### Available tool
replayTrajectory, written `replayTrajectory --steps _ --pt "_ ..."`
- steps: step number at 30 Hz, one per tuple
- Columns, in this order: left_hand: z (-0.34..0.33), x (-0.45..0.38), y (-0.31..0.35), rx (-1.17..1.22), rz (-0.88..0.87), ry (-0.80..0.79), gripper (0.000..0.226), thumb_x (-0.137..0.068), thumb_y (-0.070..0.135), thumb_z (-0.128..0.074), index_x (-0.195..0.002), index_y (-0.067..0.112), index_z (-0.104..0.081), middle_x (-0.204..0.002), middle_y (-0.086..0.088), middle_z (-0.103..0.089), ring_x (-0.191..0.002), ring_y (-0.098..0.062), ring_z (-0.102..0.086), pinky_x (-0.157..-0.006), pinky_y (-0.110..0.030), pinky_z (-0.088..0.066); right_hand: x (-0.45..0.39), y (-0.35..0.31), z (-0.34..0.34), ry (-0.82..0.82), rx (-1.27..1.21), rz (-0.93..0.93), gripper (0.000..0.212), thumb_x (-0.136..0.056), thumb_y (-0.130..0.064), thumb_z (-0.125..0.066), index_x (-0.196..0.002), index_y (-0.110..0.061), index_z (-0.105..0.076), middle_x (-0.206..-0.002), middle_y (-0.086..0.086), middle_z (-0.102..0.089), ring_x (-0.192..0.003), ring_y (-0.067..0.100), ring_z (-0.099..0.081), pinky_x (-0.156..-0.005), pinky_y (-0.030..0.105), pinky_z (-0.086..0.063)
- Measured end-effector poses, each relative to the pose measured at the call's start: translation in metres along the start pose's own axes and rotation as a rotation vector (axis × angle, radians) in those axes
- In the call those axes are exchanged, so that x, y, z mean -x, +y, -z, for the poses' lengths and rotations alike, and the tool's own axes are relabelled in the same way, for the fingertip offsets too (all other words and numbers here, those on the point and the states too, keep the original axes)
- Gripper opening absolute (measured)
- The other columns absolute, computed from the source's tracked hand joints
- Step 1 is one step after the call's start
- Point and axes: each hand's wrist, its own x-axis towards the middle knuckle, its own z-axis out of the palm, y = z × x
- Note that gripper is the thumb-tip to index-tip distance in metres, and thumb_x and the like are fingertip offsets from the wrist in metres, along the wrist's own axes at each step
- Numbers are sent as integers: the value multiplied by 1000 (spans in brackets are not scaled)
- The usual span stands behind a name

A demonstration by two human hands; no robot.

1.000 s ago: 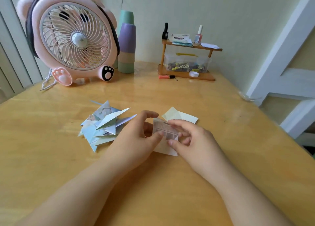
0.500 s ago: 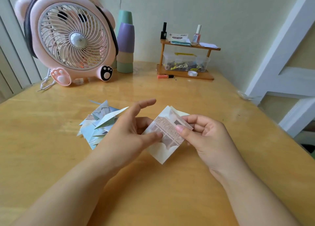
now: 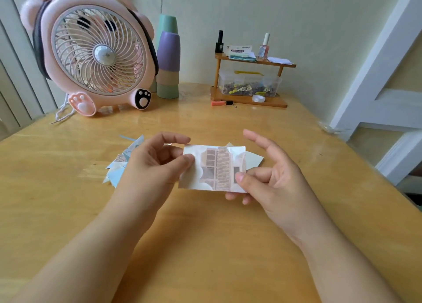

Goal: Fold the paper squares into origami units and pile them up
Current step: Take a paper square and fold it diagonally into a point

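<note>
Printed paper (image 3: 217,168), held level above table (image 3: 205,234).
Left hand (image 3: 153,168) and right hand (image 3: 269,177) each pinch one end; folded units (image 3: 121,163) behind.

The glossy, smooth wooden table (image 3: 205,245) carries a matt printed paper sheet (image 3: 214,168), a smooth pink plastic fan (image 3: 96,51) and a varnished wooden shelf (image 3: 251,99) holding a clear plastic box (image 3: 249,83).

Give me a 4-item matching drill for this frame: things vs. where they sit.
Things:
1. printed paper
2. pile of folded units
3. pink fan
4. orange marker

Places:
A. far left of the table
B. pinched between both hands
C. on the table in front of the wooden shelf
D. on the table, partly behind the left hand

Pairs: 1-B, 2-D, 3-A, 4-C
</note>
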Motion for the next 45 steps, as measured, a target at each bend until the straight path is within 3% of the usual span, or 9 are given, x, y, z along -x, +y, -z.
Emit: replayTrajectory --steps 7,12,15,18,21,26,31,38,45 --pt "1 1 5 -17 -22 -51 24 -88 -7 -55 -76 11 -64 -58 11 -57 -43 1 -42 -44 -7 -32 -4 2 7 13 43 124 47 -91 13 -41 -105 -24 -66 -98 -6 -73 -90 6 -65 -69 17 -48" --pt "1 3 6 -21 12 -202 29 -90 2 -57 -74 22 -71 -79 -3 -66 -70 -13 -58 -62 -21 -44 -1 1 6 -54 2 104 38 -86 13 -54 -88 -20 -72 -93 -5 -74 -93 9 -68 -83 22 -52" --pt "1 1 7 52 26 -142 19 -86 12 -58 -86 25 -72 -86 -7 -63 -74 -19 -56 -69 -32 -47 -1 1 7 3 -49 109 35 -85 12 -56 -89 -19 -72 -92 -4 -75 -93 9 -69 -82 20 -52" --pt "2 3 10 81 23 -144 35 -87 -4 -49 -96 22 -71 -76 -7 -63 -67 -20 -63 -60 -26 -49 -3 1 10 76 -113 132 34 -84 13 -56 -94 -16 -70 -94 -3 -75 -93 8 -69 -80 17 -51" --pt "-2 9 13 -8 -50 -265 47 -82 -17 -52 -102 22 -70 -78 -7 -68 -73 -19 -68 -65 -25 -51 -4 2 10 93 -145 137 33 -84 12 -56 -97 -15 -70 -95 -1 -74 -92 9 -69 -79 17 -51" --pt "-6 12 15 -29 -88 -247 40 -82 -9 -58 -89 27 -76 -85 1 -75 -77 -9 -66 -74 -17 -51 -3 1 7 41 -171 124 35 -81 15 -57 -97 -14 -69 -92 -1 -75 -89 7 -69 -75 14 -50" --pt "-8 12 18 83 -91 -214 25 -70 7 -64 -86 21 -76 -85 0 -75 -80 -4 -69 -68 -11 -48 -2 1 4 62 -194 163 29 -77 13 -62 -89 -11 -70 -84 0 -74 -81 7 -68 -74 14 -51" --pt "-6 12 17 97 -103 -226 22 -67 8 -74 -84 20 -76 -82 -1 -75 -78 -6 -69 -69 -13 -49 -3 1 5 96 -237 189 21 -72 2 -64 -88 -9 -71 -82 2 -75 -78 8 -69 -72 15 -51" --pt "-4 10 16 30 -124 -170 21 -68 9 -67 -82 21 -76 -81 -1 -75 -80 -9 -70 -74 -17 -53 -4 -1 3 101 -276 194 18 -64 -6 -69 -81 -6 -73 -76 2 -74 -74 9 -69 -70 14 -51"
